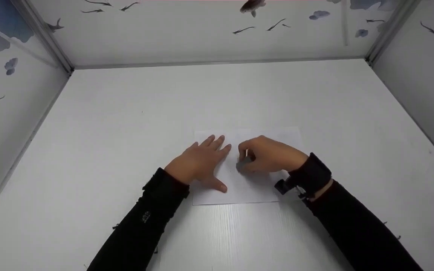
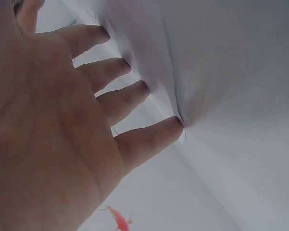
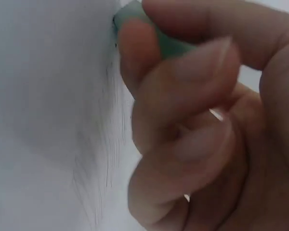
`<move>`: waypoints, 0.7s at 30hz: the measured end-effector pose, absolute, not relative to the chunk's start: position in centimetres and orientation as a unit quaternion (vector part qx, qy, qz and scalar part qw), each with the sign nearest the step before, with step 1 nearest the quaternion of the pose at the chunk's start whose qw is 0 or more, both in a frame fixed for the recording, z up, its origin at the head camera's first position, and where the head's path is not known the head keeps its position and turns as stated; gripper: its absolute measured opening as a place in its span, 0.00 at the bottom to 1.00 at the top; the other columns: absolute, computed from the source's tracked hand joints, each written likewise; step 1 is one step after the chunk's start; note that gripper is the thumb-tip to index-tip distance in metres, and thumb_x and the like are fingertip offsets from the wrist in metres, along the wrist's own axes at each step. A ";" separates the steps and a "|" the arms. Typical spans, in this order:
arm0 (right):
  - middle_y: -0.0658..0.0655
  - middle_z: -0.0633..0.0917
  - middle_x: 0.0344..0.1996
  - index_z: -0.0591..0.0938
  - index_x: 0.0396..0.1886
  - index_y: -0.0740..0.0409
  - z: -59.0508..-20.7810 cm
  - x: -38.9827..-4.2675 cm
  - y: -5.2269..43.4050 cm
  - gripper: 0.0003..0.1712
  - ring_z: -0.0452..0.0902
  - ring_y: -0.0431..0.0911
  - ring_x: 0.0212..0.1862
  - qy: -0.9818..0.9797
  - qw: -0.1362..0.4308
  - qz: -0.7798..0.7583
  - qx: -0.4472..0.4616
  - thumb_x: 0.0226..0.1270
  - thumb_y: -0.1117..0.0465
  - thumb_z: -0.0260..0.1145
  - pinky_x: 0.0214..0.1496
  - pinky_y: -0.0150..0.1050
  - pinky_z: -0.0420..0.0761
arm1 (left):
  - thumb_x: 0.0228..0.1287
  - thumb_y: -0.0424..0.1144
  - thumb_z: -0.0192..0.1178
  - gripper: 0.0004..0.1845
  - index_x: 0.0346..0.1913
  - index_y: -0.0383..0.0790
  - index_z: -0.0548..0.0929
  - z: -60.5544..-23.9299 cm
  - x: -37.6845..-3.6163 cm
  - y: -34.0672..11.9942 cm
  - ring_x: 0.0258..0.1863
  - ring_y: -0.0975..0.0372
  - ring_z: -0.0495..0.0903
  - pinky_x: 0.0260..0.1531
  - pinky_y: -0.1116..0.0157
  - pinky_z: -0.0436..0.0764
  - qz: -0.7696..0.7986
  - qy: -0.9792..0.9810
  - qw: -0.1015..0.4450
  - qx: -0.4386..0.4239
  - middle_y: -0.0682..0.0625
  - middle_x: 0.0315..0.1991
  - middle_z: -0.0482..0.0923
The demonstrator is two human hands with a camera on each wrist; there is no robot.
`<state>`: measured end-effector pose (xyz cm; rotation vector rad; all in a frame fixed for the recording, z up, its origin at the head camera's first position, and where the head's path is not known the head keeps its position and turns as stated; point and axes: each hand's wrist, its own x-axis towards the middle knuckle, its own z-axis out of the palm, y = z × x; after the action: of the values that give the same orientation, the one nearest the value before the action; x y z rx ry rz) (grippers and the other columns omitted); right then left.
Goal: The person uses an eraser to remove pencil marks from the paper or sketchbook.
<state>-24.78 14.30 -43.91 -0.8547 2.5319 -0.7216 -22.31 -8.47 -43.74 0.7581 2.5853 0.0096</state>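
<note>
Head view: white desk [image 1: 126, 150] inside a booth of pale walls [image 1: 202, 34] printed with fish and cloud shapes. White sheet of paper [image 1: 247, 188] lies flat on the desk near the front middle, long side toward the person. Two black sleeves [image 1: 141, 226] come in from the bottom edge, right wrist wearing a dark strap with a small camera.

Left hand [image 1: 200, 163] lies flat on the left part of the paper, fingers straight and spread, thumb out to the side, pressing the sheet down; left wrist view shows the fingertips [image 2: 168, 130] touching the paper [image 2: 221, 57].

Right hand [image 1: 269, 154] is just beside the left one, over the middle of the paper, fingers curled and pinching a small greenish eraser [image 1: 244, 164]. Right wrist view: eraser [image 3: 159, 38] held between thumb and fingers, its tip against the paper [image 3: 48, 96], next to faint pencil strokes [image 3: 106, 159].
</note>
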 end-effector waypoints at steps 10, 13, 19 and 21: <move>0.51 0.83 0.24 0.85 0.38 0.56 -43.8 -24.8 14.3 0.06 0.75 0.43 0.27 0.897 0.171 -0.255 -0.317 0.65 0.67 0.74 0.32 0.40 0.77 | 0.58 0.70 0.73 0.64 0.88 0.49 0.50 -43.6 -22.2 -8.5 0.87 0.50 0.38 0.81 0.42 0.53 0.011 0.936 0.225 0.271 0.46 0.89 0.39; 0.50 0.83 0.24 0.85 0.36 0.56 -44.1 -25.0 14.3 0.05 0.74 0.43 0.27 0.904 0.136 -0.261 -0.310 0.64 0.68 0.73 0.33 0.40 0.76 | 0.58 0.70 0.73 0.64 0.88 0.49 0.49 -43.6 -22.2 -8.4 0.87 0.50 0.38 0.81 0.42 0.53 0.009 0.936 0.225 0.270 0.46 0.89 0.38; 0.49 0.82 0.25 0.85 0.37 0.54 -44.1 -25.1 14.5 0.06 0.74 0.43 0.28 0.890 0.172 -0.261 -0.333 0.64 0.67 0.74 0.33 0.40 0.77 | 0.58 0.70 0.74 0.65 0.88 0.48 0.50 -43.4 -22.1 -8.4 0.87 0.49 0.38 0.81 0.42 0.53 0.013 0.937 0.222 0.270 0.45 0.88 0.39; 0.49 0.82 0.24 0.85 0.37 0.54 -44.3 -25.2 14.6 0.05 0.74 0.43 0.28 0.897 0.152 -0.263 -0.322 0.65 0.67 0.74 0.33 0.40 0.76 | 0.58 0.70 0.74 0.64 0.88 0.48 0.50 -43.4 -22.1 -8.4 0.87 0.49 0.39 0.81 0.41 0.54 0.009 0.936 0.221 0.274 0.45 0.88 0.39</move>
<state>-25.15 14.58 -44.30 -0.9243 2.5736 -0.7549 -22.06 -8.39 -43.44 0.7576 2.5876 0.0248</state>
